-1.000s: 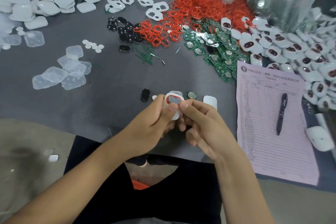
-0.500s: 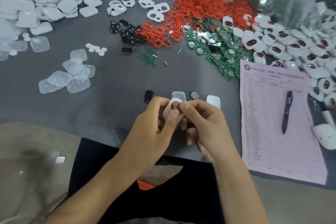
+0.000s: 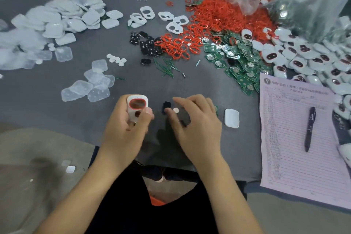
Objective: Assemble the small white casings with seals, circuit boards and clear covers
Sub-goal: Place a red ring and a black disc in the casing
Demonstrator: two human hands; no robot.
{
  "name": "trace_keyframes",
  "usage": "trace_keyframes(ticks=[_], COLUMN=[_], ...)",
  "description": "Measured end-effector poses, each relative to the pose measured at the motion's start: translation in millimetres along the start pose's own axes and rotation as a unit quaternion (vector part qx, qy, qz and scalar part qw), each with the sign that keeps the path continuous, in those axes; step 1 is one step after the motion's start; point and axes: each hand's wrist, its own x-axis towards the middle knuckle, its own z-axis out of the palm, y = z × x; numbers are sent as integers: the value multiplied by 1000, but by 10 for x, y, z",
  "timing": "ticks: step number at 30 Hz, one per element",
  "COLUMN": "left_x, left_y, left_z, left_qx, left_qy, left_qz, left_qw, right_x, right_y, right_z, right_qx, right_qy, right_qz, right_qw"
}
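Holding casing (image 3: 137, 108) upright in left hand (image 3: 125, 131), fingers curled round lower half, thumb pressed on front face. Red seal (image 3: 137, 103) seated around upper oval opening; smaller round hole below it, partly behind thumb.

Reaching with right hand (image 3: 193, 119), fingers spread and relaxed, grasping nothing, hovering over staged parts on grey mat (image 3: 57, 112): black insert (image 3: 166, 106), small white disc (image 3: 176, 110), green board (image 3: 216, 110) mostly hidden under fingers, white back shell (image 3: 231, 118) just beside.

Step in hand, judged: picking next part for fitting into casing.

1. Keep casing steady, opening facing up, thumb clear of seal.
2. Pinch 1 part only, by its edges.
3. Match lobed outline of insert to opening before pressing.
4. Check seal for twist or lift along full rim before closing.

Materials:
- Casing: smooth, glossy white plastic, rounded corners.
- Seal: thin, flexible red ring, likely rubber.
- Insert: black, glossy, lobed.
- Covers (image 3: 87, 89): translucent, frosted, rounded squares, piled left.
- Boards (image 3: 241, 70): green, flat, metallic round centre, heaped right beside loose seals (image 3: 218, 17).
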Motion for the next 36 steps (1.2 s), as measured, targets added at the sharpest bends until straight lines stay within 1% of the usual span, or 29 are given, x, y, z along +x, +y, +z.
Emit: trace_keyframes(ticks=[4, 7, 9, 11, 13, 14, 15, 17, 19, 20, 22, 24, 26, 27, 30, 32, 34, 36], left_x=[90, 99, 113, 131, 156, 160, 157, 138, 130, 138, 163, 184, 201, 215, 299, 326, 313, 301], left_y=[-73, -106, -115, -108, -87, -80, -80, -87, -103, -96, -43, 32, 83, 104, 136, 118, 64, 19], left_z=[-84, -85, -84, -72, -55, -50, -40, -10, 62, 117, 244, 368, 463, 498, 552, 560, 554, 535], left_qx=[-43, -65, -79, -111, -149, -161, -168, -168, -175, -186, -217, -239, -268, -284, -297, -238, -139, -78], left_qy=[-12, -32, -48, -55, -61, -69, -78, -87, -87, -89, -106, -138, -153, -150, -151, -179, -221, -240], left_qz=[-8, -13, -13, -32, -55, -59, -57, -45, -46, -53, -88, -113, -113, -112, -120, -93, -26, 29], left_qw=[999, 997, 996, 992, 985, 983, 981, 981, 980, 977, 967, 954, 944, 941, 935, 950, 965, 967], right_x=[92, 100, 97, 107, 114, 112, 111, 104, 71, 51, 18, -2, -7, -6, 10, 23, 35, 40], right_y=[-65, -32, -18, -12, 3, 18, 30, 32, 65, 97, 175, 233, 260, 267, 278, 267, 268, 274], right_z=[131, 157, 163, 153, 126, 107, 84, 26, -29, -53, -96, -153, -201, -217, -219, -220, -231, -240], right_qx=[-77, -98, -86, -58, 8, 70, 151, 318, 425, 454, 491, 533, 574, 585, 592, 608, 633, 638], right_qy=[-34, -41, -32, -32, -29, -24, -17, 20, 59, 66, 56, 27, -1, -11, -20, -21, -25, -31], right_qz=[-11, -3, -14, -24, -17, 1, 33, 108, 142, 148, 172, 213, 246, 259, 272, 279, 273, 258], right_qw=[996, 994, 996, 998, 999, 997, 988, 942, 892, 876, 852, 819, 781, 768, 758, 743, 724, 725])
